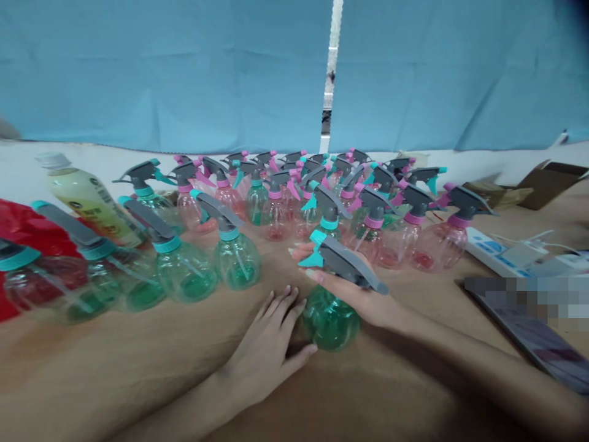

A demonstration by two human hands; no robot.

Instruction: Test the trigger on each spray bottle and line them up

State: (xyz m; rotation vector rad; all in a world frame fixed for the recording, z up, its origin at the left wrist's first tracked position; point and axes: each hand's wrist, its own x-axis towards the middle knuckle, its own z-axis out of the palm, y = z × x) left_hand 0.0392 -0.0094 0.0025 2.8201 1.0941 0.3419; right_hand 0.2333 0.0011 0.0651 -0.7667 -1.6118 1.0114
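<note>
Close in front of me stands a green see-through spray bottle (332, 322) with a grey and teal trigger head (343, 261). My right hand (363, 294) is closed around its neck, just below the head; part of the fingers is hidden behind the bottle. My left hand (271, 344) lies low over the tabletop to the left of the bottle, fingers stretched out and thumb apart. Its fingertips are close to the bottle's side; whether they touch it I cannot tell. Another green spray bottle (238, 261) stands beyond my left hand.
Several green spray bottles (186, 270) line the left side. Pink ones (442, 242) and more green ones crowd the back. A drink bottle (92, 199) leans over red plastic (27, 224) at the left. To the right are a power strip (497, 252), a dark phone-like device (529, 328) and a cardboard box (550, 190).
</note>
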